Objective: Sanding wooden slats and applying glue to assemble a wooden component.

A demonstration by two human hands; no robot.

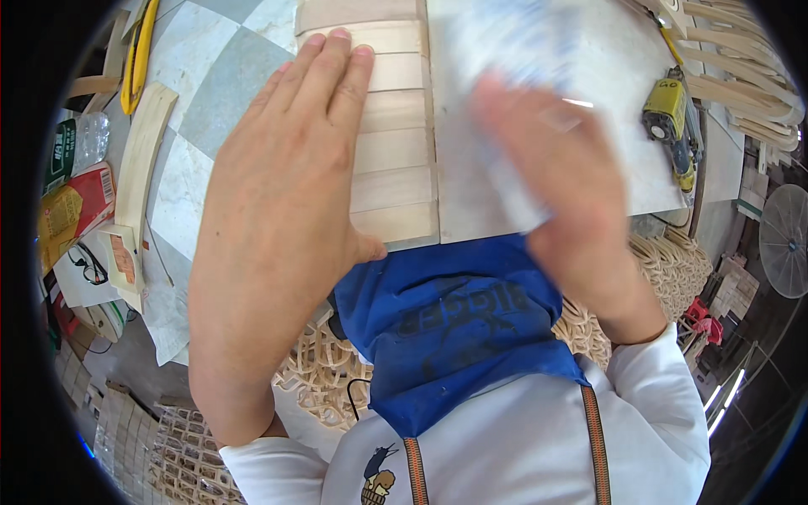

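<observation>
Brightly lit tabletop (231,80), right hand (562,164) motion-blurred — left hand (282,172) sharp, dark fisheye rim

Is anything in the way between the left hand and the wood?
Nothing I can see: the left hand lies right on the wood, though its palm is hidden. The blurry white-and-blue thing is to the right, by the right hand, not between them.

The left hand (282,160) lies on wood blocks (391,151), top middle. A board (141,160) sits at the left, a tool (667,109) upper right, a fan (784,241) far right.
</observation>
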